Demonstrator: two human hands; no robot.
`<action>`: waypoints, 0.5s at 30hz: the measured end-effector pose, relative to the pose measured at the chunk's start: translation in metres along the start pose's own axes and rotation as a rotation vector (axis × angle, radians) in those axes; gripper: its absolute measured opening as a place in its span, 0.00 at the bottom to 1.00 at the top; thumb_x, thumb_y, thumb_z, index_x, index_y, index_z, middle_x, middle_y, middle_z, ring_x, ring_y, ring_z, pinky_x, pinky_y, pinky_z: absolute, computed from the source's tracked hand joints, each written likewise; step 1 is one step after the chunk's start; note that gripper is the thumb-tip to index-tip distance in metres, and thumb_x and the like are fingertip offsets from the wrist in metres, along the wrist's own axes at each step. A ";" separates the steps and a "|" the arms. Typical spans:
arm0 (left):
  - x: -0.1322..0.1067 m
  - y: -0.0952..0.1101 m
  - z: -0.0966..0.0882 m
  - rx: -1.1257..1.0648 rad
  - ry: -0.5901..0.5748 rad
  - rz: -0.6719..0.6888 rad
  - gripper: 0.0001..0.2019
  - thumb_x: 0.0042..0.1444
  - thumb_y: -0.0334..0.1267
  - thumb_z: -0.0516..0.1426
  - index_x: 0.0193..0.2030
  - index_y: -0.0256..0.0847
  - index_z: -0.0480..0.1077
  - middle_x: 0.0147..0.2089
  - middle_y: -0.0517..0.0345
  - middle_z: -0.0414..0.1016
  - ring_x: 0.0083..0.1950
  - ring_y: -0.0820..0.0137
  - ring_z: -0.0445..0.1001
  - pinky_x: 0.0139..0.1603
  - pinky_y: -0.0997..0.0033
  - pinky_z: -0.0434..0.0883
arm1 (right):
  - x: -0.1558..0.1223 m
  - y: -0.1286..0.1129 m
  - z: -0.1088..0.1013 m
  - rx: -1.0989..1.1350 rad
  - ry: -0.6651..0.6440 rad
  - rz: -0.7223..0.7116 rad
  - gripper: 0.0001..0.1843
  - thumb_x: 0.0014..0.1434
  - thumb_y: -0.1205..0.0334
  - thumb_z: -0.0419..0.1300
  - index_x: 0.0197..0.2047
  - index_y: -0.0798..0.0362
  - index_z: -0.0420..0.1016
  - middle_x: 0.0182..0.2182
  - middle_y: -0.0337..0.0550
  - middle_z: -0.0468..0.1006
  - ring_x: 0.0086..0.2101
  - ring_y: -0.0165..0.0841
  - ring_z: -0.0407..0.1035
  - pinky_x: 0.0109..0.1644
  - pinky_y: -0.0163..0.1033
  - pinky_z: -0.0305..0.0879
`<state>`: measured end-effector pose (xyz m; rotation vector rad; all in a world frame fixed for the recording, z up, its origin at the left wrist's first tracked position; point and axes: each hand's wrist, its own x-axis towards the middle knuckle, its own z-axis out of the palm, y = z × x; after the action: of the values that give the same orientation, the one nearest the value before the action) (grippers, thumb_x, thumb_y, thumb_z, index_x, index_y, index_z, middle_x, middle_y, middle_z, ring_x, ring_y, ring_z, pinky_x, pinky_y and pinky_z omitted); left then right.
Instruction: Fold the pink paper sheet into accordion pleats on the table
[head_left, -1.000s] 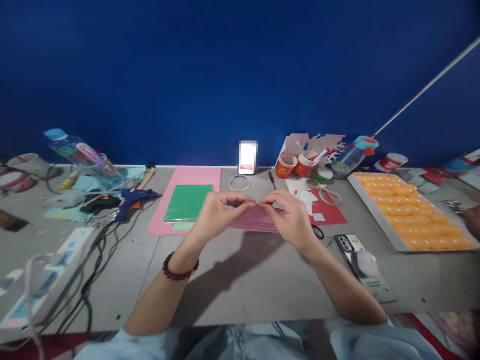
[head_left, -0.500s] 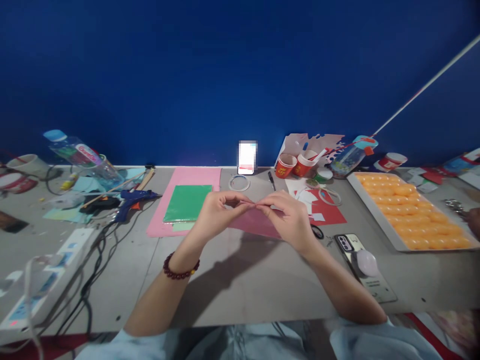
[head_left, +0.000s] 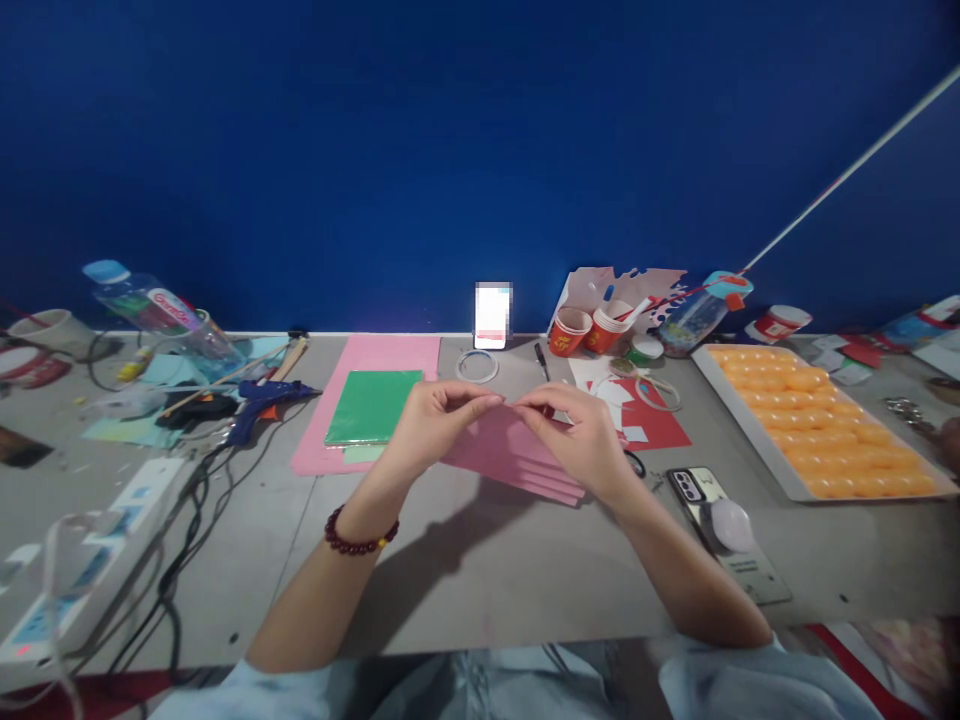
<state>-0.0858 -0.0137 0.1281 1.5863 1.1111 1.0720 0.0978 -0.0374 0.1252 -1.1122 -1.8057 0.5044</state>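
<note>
A sheet of pink paper (head_left: 510, 450) hangs between my hands above the table, and its lower edge shows several stacked layers like pleats. My left hand (head_left: 439, 420) pinches at its top edge, thumb against forefinger. Close beside it, my right hand (head_left: 574, 430) is closed in a pinch on the same edge, with a small gap between the two sets of fingertips. Behind my left hand lies a green pack of paper (head_left: 373, 407) on a larger pink sheet (head_left: 322, 450).
A blue glue gun (head_left: 266, 400), cables and a power strip (head_left: 97, 560) lie left. At the back stand a lit phone (head_left: 493, 318) and red paper cups (head_left: 570, 335). Rightward are red paper (head_left: 660, 425), another phone (head_left: 731, 560) and a tray of orange balls (head_left: 750, 450).
The pink paper has tilted, so its layered lower edge now shows between my hands. My fingertips have moved slightly apart.
</note>
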 end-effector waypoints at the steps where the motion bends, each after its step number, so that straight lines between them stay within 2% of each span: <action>1: 0.000 0.000 0.000 0.005 0.012 0.007 0.11 0.50 0.46 0.63 0.30 0.39 0.79 0.25 0.57 0.78 0.26 0.73 0.71 0.26 0.75 0.68 | 0.000 0.000 -0.001 -0.003 -0.017 0.013 0.06 0.58 0.66 0.59 0.33 0.50 0.77 0.30 0.40 0.79 0.32 0.33 0.71 0.35 0.37 0.66; 6: 0.000 0.001 -0.004 -0.004 0.109 0.044 0.11 0.50 0.46 0.63 0.30 0.39 0.78 0.26 0.57 0.78 0.26 0.73 0.72 0.27 0.74 0.68 | 0.003 0.005 -0.006 -0.091 -0.121 0.027 0.04 0.58 0.60 0.61 0.36 0.50 0.76 0.33 0.40 0.80 0.34 0.34 0.72 0.38 0.39 0.66; 11: 0.003 0.000 -0.011 -0.018 0.142 0.033 0.13 0.50 0.47 0.63 0.30 0.38 0.78 0.25 0.56 0.78 0.27 0.72 0.73 0.29 0.74 0.70 | 0.005 0.012 -0.009 -0.145 -0.117 0.038 0.07 0.59 0.59 0.59 0.33 0.50 0.76 0.30 0.39 0.80 0.31 0.34 0.72 0.36 0.38 0.65; 15: 0.005 0.000 -0.016 -0.002 0.200 -0.006 0.13 0.48 0.48 0.64 0.30 0.38 0.79 0.25 0.57 0.77 0.25 0.74 0.70 0.25 0.77 0.66 | 0.006 0.017 -0.010 -0.148 -0.131 0.057 0.07 0.60 0.60 0.58 0.34 0.49 0.78 0.31 0.38 0.81 0.32 0.33 0.73 0.36 0.37 0.65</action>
<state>-0.0996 -0.0056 0.1321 1.4975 1.2448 1.2482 0.1135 -0.0248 0.1208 -1.2598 -1.9551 0.4942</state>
